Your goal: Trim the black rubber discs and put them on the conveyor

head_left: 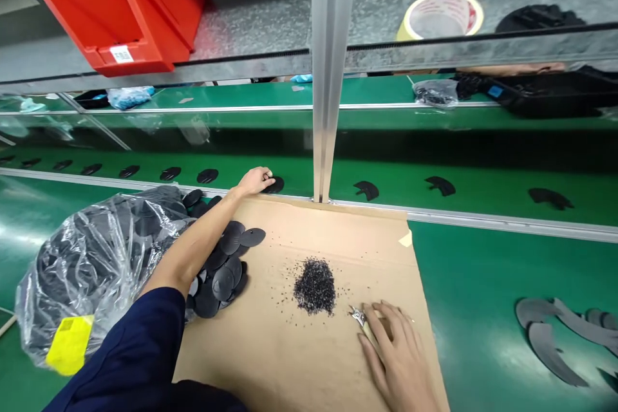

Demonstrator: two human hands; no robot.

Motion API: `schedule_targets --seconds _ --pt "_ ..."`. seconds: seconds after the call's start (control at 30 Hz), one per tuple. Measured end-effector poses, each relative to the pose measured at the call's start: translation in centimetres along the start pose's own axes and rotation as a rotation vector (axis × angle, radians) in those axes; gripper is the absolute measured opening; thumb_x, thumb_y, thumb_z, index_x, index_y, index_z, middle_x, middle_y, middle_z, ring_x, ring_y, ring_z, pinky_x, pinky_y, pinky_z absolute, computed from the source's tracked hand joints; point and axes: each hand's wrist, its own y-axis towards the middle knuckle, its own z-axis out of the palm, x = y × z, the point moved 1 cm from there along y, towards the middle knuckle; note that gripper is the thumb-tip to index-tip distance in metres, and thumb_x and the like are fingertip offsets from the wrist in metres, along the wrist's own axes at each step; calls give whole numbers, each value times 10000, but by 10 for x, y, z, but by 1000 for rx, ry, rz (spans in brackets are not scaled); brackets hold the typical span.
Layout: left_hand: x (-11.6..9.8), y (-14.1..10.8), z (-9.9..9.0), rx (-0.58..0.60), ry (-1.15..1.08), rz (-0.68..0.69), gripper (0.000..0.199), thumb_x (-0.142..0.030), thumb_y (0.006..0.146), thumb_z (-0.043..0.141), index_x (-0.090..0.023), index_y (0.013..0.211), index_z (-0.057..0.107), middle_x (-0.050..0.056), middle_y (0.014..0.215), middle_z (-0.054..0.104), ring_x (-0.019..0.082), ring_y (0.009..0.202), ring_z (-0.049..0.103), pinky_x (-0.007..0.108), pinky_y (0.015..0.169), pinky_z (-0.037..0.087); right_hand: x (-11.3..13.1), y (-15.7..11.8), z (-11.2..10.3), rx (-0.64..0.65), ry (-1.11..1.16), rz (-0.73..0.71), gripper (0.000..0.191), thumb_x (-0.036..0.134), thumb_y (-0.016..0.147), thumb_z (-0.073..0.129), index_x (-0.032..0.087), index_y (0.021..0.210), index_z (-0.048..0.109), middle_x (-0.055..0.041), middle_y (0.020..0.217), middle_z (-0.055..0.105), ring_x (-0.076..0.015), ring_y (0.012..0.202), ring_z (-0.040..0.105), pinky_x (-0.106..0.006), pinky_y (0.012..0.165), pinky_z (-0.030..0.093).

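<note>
My left hand [255, 181] reaches to the green belt, its fingers pinched at the edge of a black oval piece [275, 185]; whether it grips the piece is hard to tell. Over the right part of the brown cardboard [270, 354], my right hand [396, 351] curls round small nippers [360, 318], whose metal jaws point up and left. A heap of tiny black bits [315, 286] lies between the hands. Loose black ovals [223, 283] are piled at the cardboard's left edge, below my left forearm.
A clear bag of black parts [106, 251] fills the left side. Black pieces line the belt [270, 154]. A metal post [329, 77] stands behind the cardboard. Above are a red bin [140, 19] and a tape roll [441, 15]. Curved grey parts [553, 351] lie at right.
</note>
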Motion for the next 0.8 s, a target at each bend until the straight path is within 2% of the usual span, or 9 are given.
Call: schedule_targets --seconds 0.17,0.27,0.33,0.4,0.47,0.57,0.63,0.73,0.8 --pt "2 10 5 19 -3 6 128 -166 816 618 -197 897 711 64 990 756 222 958 696 288 872 522 4 5 -12 83 101 36 458 431 990 538 254 1410 579 -164 1275 650 -356 1218 635 -543 976 577" --pt "8 7 0 -1 -22 -2 142 -157 804 610 -199 898 708 73 1017 761 254 1005 692 330 928 518 -4 12 -27 124 192 50 490 438 982 558 252 1435 559 -158 1318 644 -328 1251 631 -483 949 604" --pt "12 -1 -5 -29 -36 1 167 -190 822 607 -190 949 714 98 1087 758 286 1075 677 375 984 508 -17 31 -35 113 235 52 412 382 1005 514 246 1386 593 -152 1295 662 -294 1210 654 -449 938 602" --pt "14 -15 -11 -60 -46 17 218 -237 857 587 -178 1024 715 123 1174 741 313 1144 650 415 1028 491 -35 68 -36 88 256 46 328 318 1015 469 230 1262 666 -144 1205 696 -276 1136 674 -434 922 590" --pt "16 -35 -20 -79 -49 44 261 -269 885 559 -173 1075 711 131 1223 727 321 1169 633 432 1041 485 -58 120 -30 93 265 79 302 256 994 453 204 1118 723 -133 1095 717 -265 1054 676 -429 916 570" --pt "17 -75 -35 -68 -38 94 273 -280 909 526 -174 1076 713 120 1199 736 305 1139 638 423 1027 488 -91 205 -7 112 303 181 292 176 913 495 176 1053 751 -132 1084 708 -259 1044 643 -427 964 527" --pt "17 -105 -43 -38 -24 130 264 -275 923 514 -170 1055 717 114 1154 745 288 1108 646 410 1022 484 -106 250 14 113 340 239 244 151 841 567 169 985 763 -131 1052 700 -254 999 632 -418 956 521" --pt "13 -145 -47 28 -15 183 218 -267 935 533 -176 1001 720 92 1090 754 256 1076 660 377 1028 475 -115 290 47 121 413 332 66 149 729 676 193 715 723 -87 856 665 -244 875 616 -423 914 527" --pt "8 -165 -45 69 -12 218 188 -268 947 553 -182 990 715 84 1079 752 242 1072 670 360 1022 479 -117 302 61 93 469 384 106 161 694 709 203 609 661 -58 759 620 -237 830 607 -442 915 524"
